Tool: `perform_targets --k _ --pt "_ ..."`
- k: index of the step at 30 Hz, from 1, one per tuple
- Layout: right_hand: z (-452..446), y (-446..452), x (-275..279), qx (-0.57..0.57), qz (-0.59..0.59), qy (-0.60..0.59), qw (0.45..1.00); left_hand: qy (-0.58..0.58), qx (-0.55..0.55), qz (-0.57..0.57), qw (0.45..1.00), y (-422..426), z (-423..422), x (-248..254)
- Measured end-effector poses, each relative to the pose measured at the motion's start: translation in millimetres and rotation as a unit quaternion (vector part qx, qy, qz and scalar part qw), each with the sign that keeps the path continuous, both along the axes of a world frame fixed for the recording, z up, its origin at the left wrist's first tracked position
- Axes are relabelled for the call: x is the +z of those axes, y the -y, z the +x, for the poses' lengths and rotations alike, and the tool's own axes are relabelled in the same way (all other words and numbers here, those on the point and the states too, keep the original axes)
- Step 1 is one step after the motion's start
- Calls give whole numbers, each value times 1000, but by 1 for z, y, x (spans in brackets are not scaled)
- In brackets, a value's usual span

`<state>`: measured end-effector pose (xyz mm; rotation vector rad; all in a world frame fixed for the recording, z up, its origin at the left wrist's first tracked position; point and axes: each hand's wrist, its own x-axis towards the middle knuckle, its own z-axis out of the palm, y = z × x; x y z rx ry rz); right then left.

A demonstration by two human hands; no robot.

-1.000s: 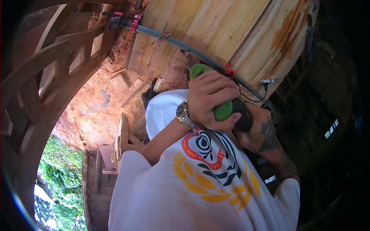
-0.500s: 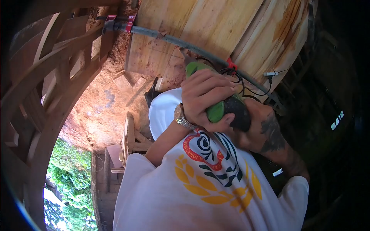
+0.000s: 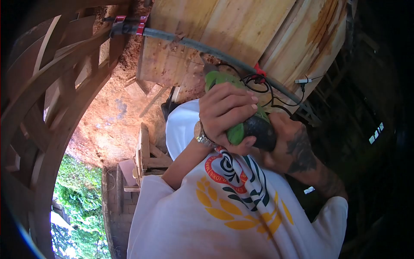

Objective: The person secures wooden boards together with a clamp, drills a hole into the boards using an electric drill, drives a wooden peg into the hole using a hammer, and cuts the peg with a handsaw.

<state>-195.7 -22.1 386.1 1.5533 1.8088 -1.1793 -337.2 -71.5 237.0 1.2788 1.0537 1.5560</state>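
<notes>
A green and black corded power tool is held in front of my chest; its exact kind is hidden by my hands. My left hand, with a wristwatch at the wrist, wraps over the top of its green body. My right hand closes round its dark rear end, with the fingers partly hidden. Its narrow grey front points toward a wooden panel made of joined boards. I cannot tell whether the tip touches the wood. A black cord loops beside the tool.
A grey bar clamp with red fittings lies across the panel. A white plug connector hangs near its right end. Curved wooden framework stands at the left, above reddish bare ground. Small wooden pieces lie beside my left arm.
Both hands and the tool have shifted slightly, with my left hand a little further left. The grip on the tool stays the same.
</notes>
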Motion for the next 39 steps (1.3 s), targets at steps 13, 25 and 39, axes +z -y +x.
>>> perform_targets --k 13,25,39 --pt "-6 -37 -12 132 -18 27 991 3 104 -31 994 19 11 -12" --pt "-4 -35 -11 101 -51 17 993 13 51 -26 998 11 6 -18" --pt "-8 -29 -17 117 -29 17 993 43 -39 -98 993 14 -19 -35"
